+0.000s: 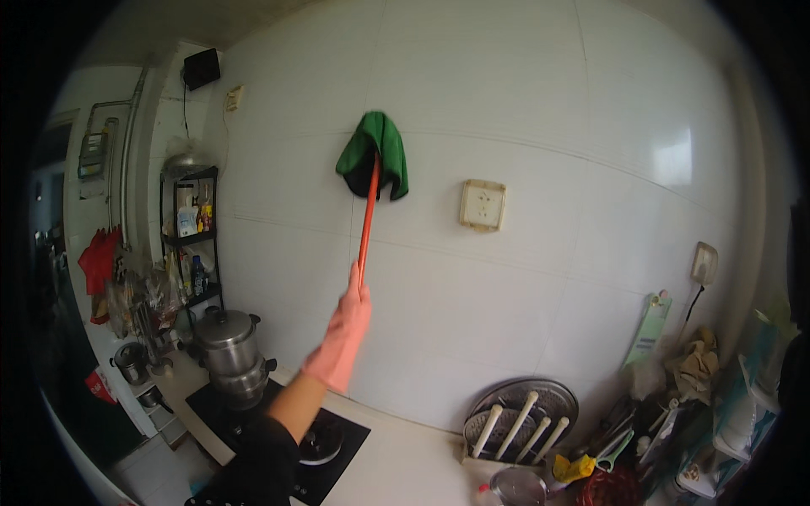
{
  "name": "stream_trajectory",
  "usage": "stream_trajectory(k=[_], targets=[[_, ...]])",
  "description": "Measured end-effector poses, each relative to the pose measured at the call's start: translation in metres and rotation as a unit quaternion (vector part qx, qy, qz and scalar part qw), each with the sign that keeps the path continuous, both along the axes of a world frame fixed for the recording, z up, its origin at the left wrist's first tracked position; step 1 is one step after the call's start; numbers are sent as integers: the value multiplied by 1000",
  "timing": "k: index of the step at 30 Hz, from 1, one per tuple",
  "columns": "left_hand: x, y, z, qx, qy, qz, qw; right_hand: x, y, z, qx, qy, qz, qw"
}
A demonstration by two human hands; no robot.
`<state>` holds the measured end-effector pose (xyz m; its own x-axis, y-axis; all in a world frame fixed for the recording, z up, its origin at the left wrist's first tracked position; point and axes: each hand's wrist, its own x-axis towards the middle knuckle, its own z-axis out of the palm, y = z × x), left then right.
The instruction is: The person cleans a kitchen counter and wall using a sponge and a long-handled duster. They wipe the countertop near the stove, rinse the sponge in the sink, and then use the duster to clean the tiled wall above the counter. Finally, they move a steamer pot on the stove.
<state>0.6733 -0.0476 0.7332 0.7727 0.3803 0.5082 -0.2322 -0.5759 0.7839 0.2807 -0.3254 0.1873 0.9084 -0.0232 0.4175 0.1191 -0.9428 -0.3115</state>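
My left hand (345, 332), in a pink glove, grips an orange-red stick (367, 221) near its lower visible part. A green cloth (380, 139) hangs over the stick's far end. It lies against the white tiled wall (443, 297), left of a yellowed wall socket (483, 205). What the cloth covers is hidden. The black sleeve of my left arm (256, 465) crosses over the black gas hob (345, 455). My right hand is out of view.
Stacked steel pots (229, 345) stand on the hob's left. A black shelf rack (190, 239) holds bottles. At right, a rack with pale posts (522, 424) holds round metal trays, beside crowded utensils and a red basket (607, 490). Another socket (704, 262) has a plug cord.
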Motion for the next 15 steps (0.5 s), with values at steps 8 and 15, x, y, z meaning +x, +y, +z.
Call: stream_trajectory(k=[8, 15], targets=[[52, 17, 335, 93, -90, 79, 988, 12, -8, 4, -4, 13, -17, 1000], [32, -43, 517, -61, -110, -76, 989, 27, -2, 16, -5, 15, -6, 1000]])
